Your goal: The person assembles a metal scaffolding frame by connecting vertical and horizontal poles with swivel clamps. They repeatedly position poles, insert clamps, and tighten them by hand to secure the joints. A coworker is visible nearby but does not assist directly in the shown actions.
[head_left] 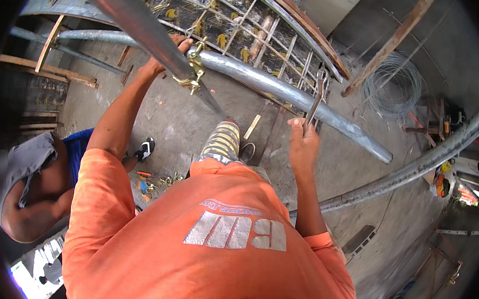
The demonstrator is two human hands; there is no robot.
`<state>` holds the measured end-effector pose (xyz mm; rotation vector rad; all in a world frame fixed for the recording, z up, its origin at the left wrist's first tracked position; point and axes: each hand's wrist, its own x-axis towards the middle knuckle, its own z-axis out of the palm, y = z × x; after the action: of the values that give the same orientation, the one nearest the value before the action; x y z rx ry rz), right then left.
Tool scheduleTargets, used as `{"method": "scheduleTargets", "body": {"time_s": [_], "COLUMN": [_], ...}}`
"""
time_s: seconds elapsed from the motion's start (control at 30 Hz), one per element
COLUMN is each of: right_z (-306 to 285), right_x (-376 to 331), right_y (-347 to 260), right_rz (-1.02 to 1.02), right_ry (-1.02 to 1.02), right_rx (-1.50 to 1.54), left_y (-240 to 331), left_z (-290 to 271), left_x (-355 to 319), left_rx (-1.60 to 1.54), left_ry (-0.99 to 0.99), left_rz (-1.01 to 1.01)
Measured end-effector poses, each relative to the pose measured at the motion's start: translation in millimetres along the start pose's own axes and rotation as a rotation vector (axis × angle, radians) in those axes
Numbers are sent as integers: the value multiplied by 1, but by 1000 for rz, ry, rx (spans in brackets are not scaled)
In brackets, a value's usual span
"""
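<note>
My left hand (159, 60) reaches up and grips a slanted steel pipe (127, 11) right beside a brass-coloured scaffold clamp (192, 71). The clamp sits where this pipe crosses a long grey pipe (277, 88) running off to the right. My right hand (302, 140) is raised in front of me and closed on the handle of a metal wrench (317, 96), whose head points up, just short of the long grey pipe. The wrench is off to the right of the clamp and does not touch it. My orange shirt fills the lower part of the view.
Another person (37, 185) crouches below at the lower left. Several loose clamps (159, 181) lie on the concrete floor. A rebar mesh (232, 21) lies at the top, a wire coil (394, 82) at the right, and a third pipe (421, 165) curves past the right.
</note>
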<state>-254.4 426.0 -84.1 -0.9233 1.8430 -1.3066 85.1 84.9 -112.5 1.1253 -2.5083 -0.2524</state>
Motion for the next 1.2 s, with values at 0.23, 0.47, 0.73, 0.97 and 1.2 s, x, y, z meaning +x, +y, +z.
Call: {"method": "scheduleTargets", "body": {"time_s": [0.23, 0.47, 0.73, 0.97, 1.2], "right_z": [-8, 2, 26, 67, 147], "right_x": [-14, -13, -6, -12, -20], "right_y": [26, 21, -6, 2, 18], "right_rz": [74, -110, -168, -583, -842], "right_ry": [-19, 17, -23, -168, -729], "right_rx": [36, 19, 39, 198, -75], "left_y": [8, 8, 25, 36, 28], "left_z": [-15, -22, -37, -40, -9], "left_x": [8, 10, -12, -32, -92], "left_rx": [53, -46, -371, -66, -371], "left_ry": [-139, -240, -54, -95, 642], "left_rz": [47, -124, -100, 43, -401]}}
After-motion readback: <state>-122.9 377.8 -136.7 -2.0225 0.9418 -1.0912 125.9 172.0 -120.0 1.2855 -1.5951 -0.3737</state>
